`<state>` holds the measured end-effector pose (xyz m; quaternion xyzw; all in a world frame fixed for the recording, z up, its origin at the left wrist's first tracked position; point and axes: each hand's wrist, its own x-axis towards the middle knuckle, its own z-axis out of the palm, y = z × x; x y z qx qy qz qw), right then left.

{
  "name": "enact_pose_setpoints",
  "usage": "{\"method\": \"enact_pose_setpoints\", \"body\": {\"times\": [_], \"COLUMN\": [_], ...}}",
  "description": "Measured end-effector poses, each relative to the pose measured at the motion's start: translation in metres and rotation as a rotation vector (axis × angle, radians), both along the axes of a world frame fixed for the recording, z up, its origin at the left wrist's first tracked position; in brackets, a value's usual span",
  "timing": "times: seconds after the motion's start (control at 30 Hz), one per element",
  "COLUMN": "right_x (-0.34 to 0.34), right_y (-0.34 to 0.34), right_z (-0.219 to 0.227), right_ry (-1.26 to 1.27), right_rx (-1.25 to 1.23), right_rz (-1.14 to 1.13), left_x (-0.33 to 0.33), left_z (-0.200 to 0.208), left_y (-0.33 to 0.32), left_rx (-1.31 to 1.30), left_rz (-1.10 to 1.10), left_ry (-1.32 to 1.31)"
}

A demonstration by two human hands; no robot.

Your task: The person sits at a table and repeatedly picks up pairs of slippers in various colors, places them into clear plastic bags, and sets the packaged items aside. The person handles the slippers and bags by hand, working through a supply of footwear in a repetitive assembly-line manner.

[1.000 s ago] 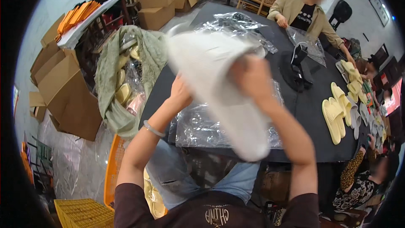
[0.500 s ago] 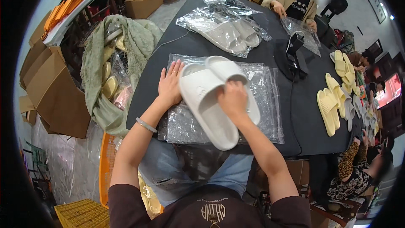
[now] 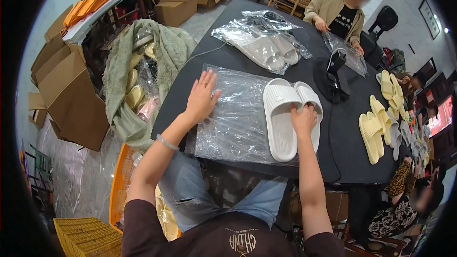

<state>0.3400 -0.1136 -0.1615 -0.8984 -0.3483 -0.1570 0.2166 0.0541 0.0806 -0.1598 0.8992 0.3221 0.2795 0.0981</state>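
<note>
A pair of white slide slippers (image 3: 281, 135) rests side by side on the right part of the clear plastic bags (image 3: 233, 119), which lie flat on the dark table. My right hand (image 3: 303, 118) is closed around the inner edges of the two slippers where they meet; its thumb reaches into the left slipper's strap opening. Fingers outstretched, my left hand (image 3: 202, 97) lies flat at the upper left edge of the bags and holds nothing.
Bagged grey slippers (image 3: 266, 47) lie farther back on the black table (image 3: 228, 19). A black device with a cable (image 3: 332, 74) stands right of centre, yellow slippers (image 3: 373, 135) beyond it. A co-worker (image 3: 342, 12) handles a bag opposite. A green sack (image 3: 116, 85) of slippers stands left.
My right hand has carried the white slippers to the right and laid them down on the bags. My left hand has come away from them and now rests on the bag's left edge.
</note>
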Motion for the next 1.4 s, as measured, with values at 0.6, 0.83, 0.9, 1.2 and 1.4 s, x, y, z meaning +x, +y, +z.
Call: {"method": "enact_pose_setpoints", "body": {"times": [0.6,0.83,0.9,1.2,1.4], "right_x": [-0.124,-0.109,-0.084,-0.017,0.035], "right_y": [0.009,-0.006,-0.012,-0.024,-0.122], "right_z": [0.02,0.022,0.012,0.063,0.169], "right_ry": [0.128,0.249,0.187,0.639,0.617], "right_rx": [0.085,-0.136,-0.09,0.498,0.564], "right_rz": [0.595,0.578,0.434,0.378,0.376], "left_x": [-0.053,-0.055,-0.054,-0.049,-0.055], "left_z": [0.033,0.03,0.026,0.029,0.03], "left_y": [-0.058,-0.063,-0.063,-0.062,-0.064], "left_rx": [-0.327,-0.164,-0.148,-0.167,-0.152], "left_rz": [-0.499,-0.396,-0.413,-0.407,-0.38], "left_ry": [0.54,0.603,0.528,0.588,0.586]}}
